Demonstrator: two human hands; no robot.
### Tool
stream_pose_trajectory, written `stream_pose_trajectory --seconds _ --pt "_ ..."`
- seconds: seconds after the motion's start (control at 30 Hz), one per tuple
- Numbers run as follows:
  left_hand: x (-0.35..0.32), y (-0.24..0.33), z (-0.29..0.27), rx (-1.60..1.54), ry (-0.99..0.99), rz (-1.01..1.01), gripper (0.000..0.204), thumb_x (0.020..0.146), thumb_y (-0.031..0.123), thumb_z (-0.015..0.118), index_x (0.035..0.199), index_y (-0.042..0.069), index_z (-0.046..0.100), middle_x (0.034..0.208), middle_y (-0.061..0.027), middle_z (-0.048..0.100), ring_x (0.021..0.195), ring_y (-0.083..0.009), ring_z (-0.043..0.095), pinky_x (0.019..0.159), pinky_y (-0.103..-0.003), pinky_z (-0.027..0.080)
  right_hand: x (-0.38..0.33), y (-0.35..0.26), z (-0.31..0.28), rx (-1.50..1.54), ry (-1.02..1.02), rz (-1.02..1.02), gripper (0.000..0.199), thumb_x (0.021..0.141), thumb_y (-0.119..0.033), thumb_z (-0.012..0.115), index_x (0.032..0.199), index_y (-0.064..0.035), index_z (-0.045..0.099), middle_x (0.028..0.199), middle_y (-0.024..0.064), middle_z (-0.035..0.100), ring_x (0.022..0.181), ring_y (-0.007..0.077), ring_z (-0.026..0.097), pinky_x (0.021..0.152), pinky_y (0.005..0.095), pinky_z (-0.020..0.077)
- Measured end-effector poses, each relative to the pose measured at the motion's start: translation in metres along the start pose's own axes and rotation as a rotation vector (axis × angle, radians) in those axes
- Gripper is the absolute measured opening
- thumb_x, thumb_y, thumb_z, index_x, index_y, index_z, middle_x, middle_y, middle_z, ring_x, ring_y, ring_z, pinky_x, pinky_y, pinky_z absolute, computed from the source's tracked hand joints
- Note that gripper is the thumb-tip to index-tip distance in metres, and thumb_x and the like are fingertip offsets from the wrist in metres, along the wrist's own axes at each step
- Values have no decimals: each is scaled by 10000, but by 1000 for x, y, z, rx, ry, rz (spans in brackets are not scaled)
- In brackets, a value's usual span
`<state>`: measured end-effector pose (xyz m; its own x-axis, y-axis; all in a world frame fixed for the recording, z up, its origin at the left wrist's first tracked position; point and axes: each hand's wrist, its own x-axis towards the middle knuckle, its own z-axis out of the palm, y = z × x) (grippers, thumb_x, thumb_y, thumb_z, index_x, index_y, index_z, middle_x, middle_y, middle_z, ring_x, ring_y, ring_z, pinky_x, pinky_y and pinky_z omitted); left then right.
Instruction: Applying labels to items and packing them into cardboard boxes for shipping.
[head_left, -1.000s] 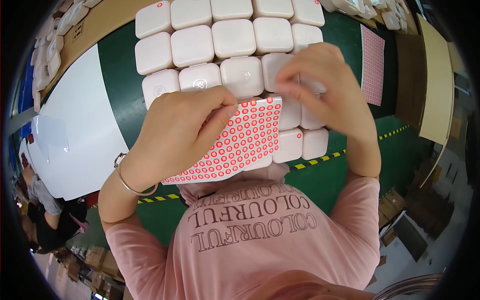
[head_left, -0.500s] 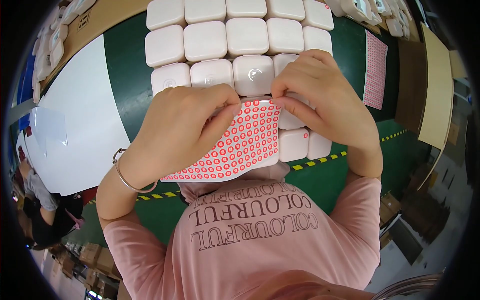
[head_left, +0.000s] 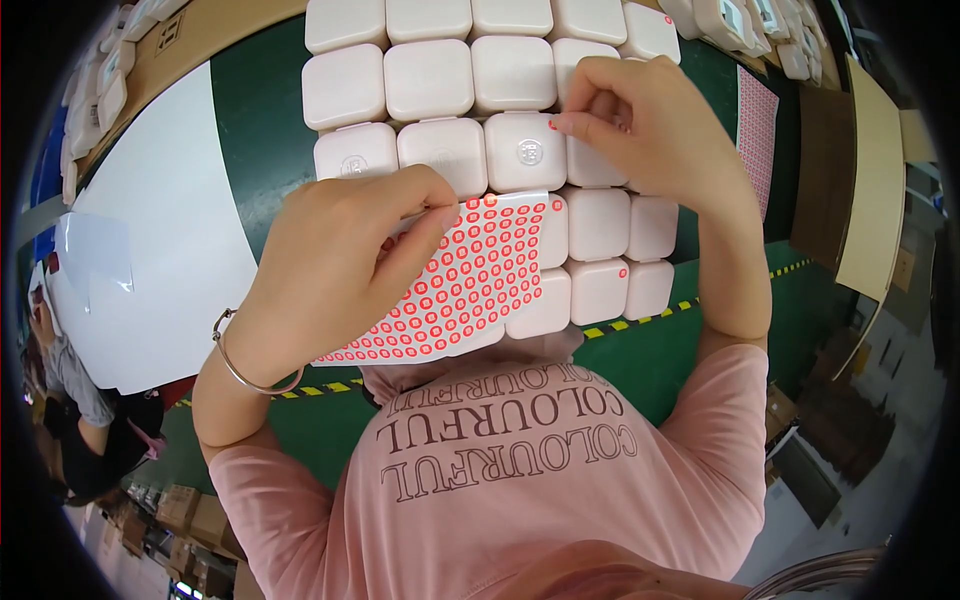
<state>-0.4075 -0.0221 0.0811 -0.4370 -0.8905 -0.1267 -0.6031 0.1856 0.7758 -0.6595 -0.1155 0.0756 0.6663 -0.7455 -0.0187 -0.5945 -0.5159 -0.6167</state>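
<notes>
Your left hand point(head_left: 345, 265) is pinching a white sheet point(head_left: 475, 268) of round red dots, nearer you than the emblem-marked pale box point(head_left: 528, 152). Your curled right hand point(head_left: 650, 130), grip unclear, is touching a red sticker point(head_left: 552, 125) at that box's far-right corner.

The boxes point(head_left: 513, 72) look like smooth, softly glossy plastic, the sticker sheet point(head_left: 487, 260) like slick paper. Toward the left edge of the bench point(head_left: 255, 120), a white sheet point(head_left: 180, 220) looks matt, a clear film point(head_left: 98, 250) glossy. The bracelet point(head_left: 232, 362) is shiny metal, the shirt point(head_left: 540, 510) matt cloth.
</notes>
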Motion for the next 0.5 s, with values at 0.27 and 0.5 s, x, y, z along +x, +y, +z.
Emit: stream_pose_trajectory --seconds 0.27,0.5 --pt "-1 -4 -2 1 25 46 76 877 71 631 910 3 628 728 -129 621 604 -274 604 561 -303 467 0 -25 5 115 -56 -167 148 771 -116 746 828 -61 621 753 21 623 687 162 586 695 290 428" --pt "-1 -4 0 26 19 44 72 871 97 641 884 27 634 723 -119 624 597 -283 602 546 -320 457 -8 -47 13 -34 -87 -234 130 774 -96 706 862 -84 610 771 17 593 758 211 578 857 342 392"
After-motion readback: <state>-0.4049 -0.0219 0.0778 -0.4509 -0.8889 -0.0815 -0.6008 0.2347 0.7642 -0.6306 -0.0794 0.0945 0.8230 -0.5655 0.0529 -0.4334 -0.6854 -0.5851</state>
